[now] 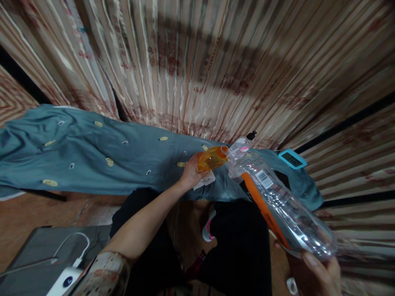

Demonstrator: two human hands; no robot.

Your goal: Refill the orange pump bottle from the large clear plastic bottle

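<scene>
1. Near the front edge of the cloth (pixel 138 164), one left hand (pixel 190 172) grips one amber container (pixel 210 159).
2. Off the front right corner: one right hand (pixel 324 272), holding one plastic bottle (pixel 288 210).
3. Back edge: one pump bottle (pixel 251 135), one digital timer (pixel 292 159).

Teal pineapple-print cloth (pixel 135 156) below left grip (pixel 191 170), running out to its left. Blue-rimmed digital display (pixel 292 159) past right grip (pixel 323 269). Patterned curtain (pixel 185 61) hangs beyond both. White power bank (pixel 65 281), white cable (pixel 87 242) on grey flat surface (pixel 40 240), well left of both.
</scene>
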